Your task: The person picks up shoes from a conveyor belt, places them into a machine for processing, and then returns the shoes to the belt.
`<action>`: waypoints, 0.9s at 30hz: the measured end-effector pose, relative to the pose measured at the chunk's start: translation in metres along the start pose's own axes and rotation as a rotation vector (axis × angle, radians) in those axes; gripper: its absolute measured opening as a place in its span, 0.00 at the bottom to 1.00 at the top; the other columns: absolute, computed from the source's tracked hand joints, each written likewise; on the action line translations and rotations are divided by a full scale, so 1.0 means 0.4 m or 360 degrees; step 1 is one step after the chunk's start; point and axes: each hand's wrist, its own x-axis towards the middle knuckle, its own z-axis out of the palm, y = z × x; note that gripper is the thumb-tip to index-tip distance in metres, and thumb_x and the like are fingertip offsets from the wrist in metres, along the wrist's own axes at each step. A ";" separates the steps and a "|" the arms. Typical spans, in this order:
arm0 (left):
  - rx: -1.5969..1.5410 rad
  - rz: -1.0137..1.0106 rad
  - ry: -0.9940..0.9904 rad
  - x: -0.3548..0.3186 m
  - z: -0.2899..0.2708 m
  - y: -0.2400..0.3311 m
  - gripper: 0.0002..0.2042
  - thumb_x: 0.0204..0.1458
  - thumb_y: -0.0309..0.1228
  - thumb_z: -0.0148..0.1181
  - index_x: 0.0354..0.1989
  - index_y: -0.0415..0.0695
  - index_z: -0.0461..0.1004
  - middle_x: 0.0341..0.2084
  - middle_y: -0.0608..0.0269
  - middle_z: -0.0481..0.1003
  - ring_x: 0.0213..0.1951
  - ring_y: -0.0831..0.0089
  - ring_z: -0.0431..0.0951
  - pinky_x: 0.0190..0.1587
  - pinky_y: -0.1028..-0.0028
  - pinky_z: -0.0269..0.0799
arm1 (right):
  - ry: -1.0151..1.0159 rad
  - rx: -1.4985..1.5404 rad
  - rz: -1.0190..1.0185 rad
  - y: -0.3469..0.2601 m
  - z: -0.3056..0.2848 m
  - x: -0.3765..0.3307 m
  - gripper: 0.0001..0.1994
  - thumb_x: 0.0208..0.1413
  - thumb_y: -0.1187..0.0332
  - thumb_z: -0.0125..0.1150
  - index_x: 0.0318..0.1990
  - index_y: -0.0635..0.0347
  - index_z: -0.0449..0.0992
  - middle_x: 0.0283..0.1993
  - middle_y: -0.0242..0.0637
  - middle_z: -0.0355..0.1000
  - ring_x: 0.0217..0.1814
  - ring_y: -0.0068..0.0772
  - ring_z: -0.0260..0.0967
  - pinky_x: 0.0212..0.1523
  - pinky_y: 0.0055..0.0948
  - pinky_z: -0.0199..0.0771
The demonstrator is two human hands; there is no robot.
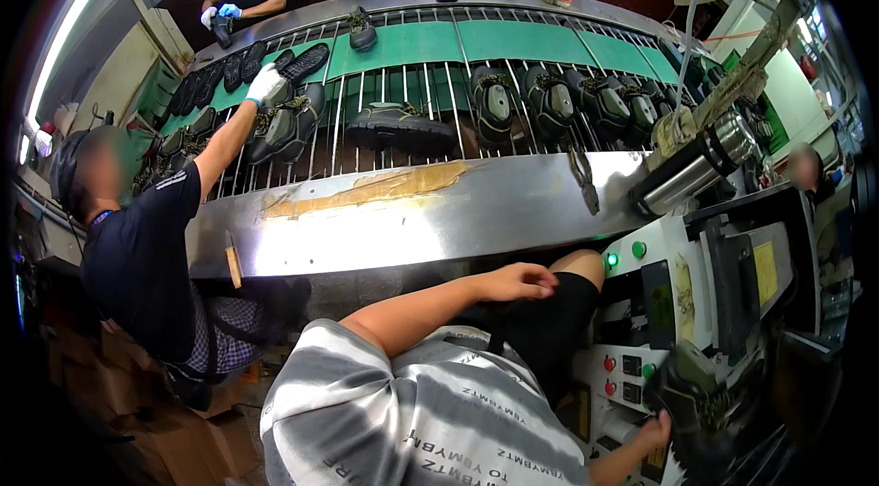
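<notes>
My left hand (524,283) hovers over my thigh with its fingers loosely bent and apart, and I see nothing in it. Low on the right, my right hand (652,434) has its fingers closed at the edge of a dark shoe (700,394) with a grey-green upper, which is beside the machine. Part of that grip is hidden by the shoe. The machine (659,253) at my right has a white panel with green and red buttons. Ahead of me, a dark shoe (400,127) lies sideways on the conveyor's metal rods, and another shoe (492,108) stands to its right.
A metal ledge (403,230) runs before me, with pliers (583,182) and a steel flask (696,164) at its right. Several shoes and black soles (305,63) lie along the green belt (412,45). A co-worker (146,248) at left reaches over the conveyor; others work across it.
</notes>
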 end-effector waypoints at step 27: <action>0.0587 -0.0459 0.0824 -0.100 -0.458 0.213 0.19 0.51 0.38 0.58 0.48 0.38 0.73 0.43 0.54 0.75 0.46 0.66 0.74 0.51 0.68 0.69 | -0.1276 -0.0219 -0.0268 0.246 1.097 -0.497 0.49 0.32 0.67 0.75 0.66 0.64 0.52 0.59 0.51 0.64 0.61 0.47 0.64 0.60 0.37 0.64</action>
